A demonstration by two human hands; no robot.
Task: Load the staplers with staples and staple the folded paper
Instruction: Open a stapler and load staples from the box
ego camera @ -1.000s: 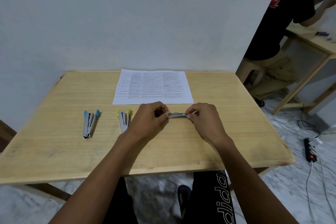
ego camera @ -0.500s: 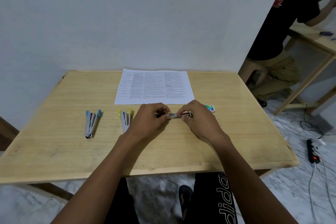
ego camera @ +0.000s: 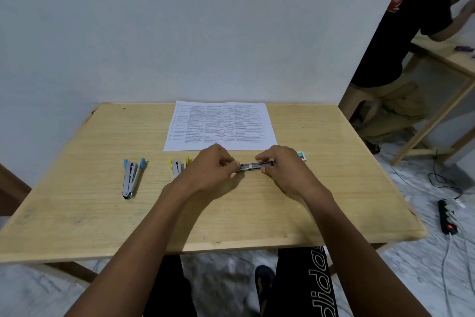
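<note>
We hold the silver stapler (ego camera: 250, 166) just above the table (ego camera: 334, 201), at 12 o'clock from us, with its long axis running 9 to 3 o'clock. The left hand (ego camera: 213, 170) pinches the 9 o'clock end with curled fingers. The right hand (ego camera: 282, 170) pinches the 3 o'clock end between thumb and fingertips, so that hand is the one placed to work the magazine. Whether the track is open we cannot quite tell, as the detail is too small.

The staple box (ego camera: 301, 155) lies just beyond the right hand at 1 o'clock. The paper (ego camera: 221, 125) lies flat at 12, and the yellow stapler (ego camera: 177, 166) and blue stapler (ego camera: 131, 177) rest at 9. A second ago the right hand hid the box, which now shows, and both grips are unchanged.
</note>
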